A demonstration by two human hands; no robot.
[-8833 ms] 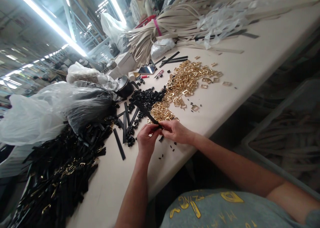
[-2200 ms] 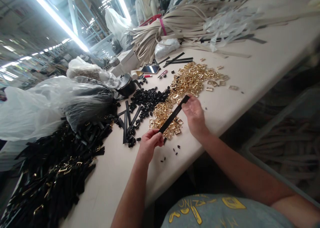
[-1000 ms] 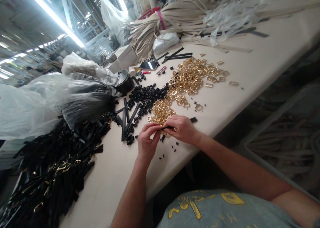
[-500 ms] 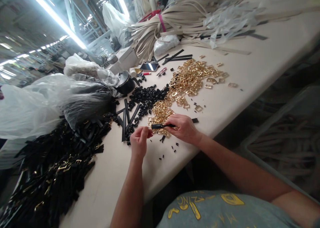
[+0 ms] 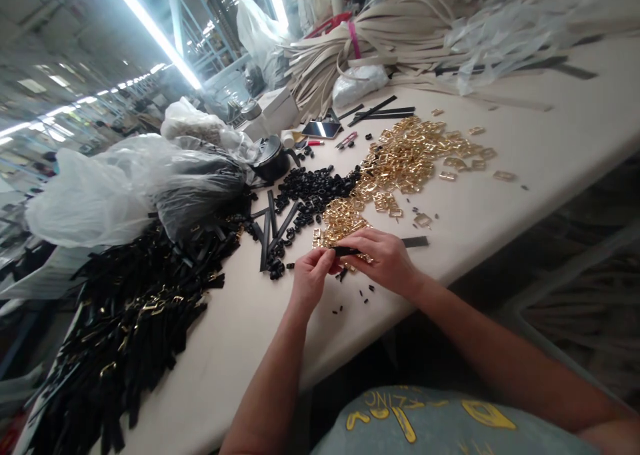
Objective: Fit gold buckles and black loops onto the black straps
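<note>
A short black strap (image 5: 345, 250) is pinched between my two hands over the table. My left hand (image 5: 315, 272) has thumb and fingers closed on the strap's left end. My right hand (image 5: 387, 258) grips it from the other side, and a dark strip end (image 5: 416, 242) shows beyond that hand. Just behind my hands lie gold buckles (image 5: 345, 218) in a pile, with a larger heap of gold buckles (image 5: 400, 152) farther back. Small black loops (image 5: 313, 192) are heaped to the left of the buckles. My fingers hide part of the strap.
Black straps with gold buckles (image 5: 135, 328) form a big pile at left. Plastic bags (image 5: 100, 188), a black pot (image 5: 271, 162), a phone (image 5: 321, 130) and bundled beige strips (image 5: 400, 28) stand or lie behind. The table's front edge (image 5: 450, 288) runs diagonally near my right forearm.
My left hand has come onto the strap's end, which stuck out freely before. Both hands are now closer together. The whole view has shifted.
</note>
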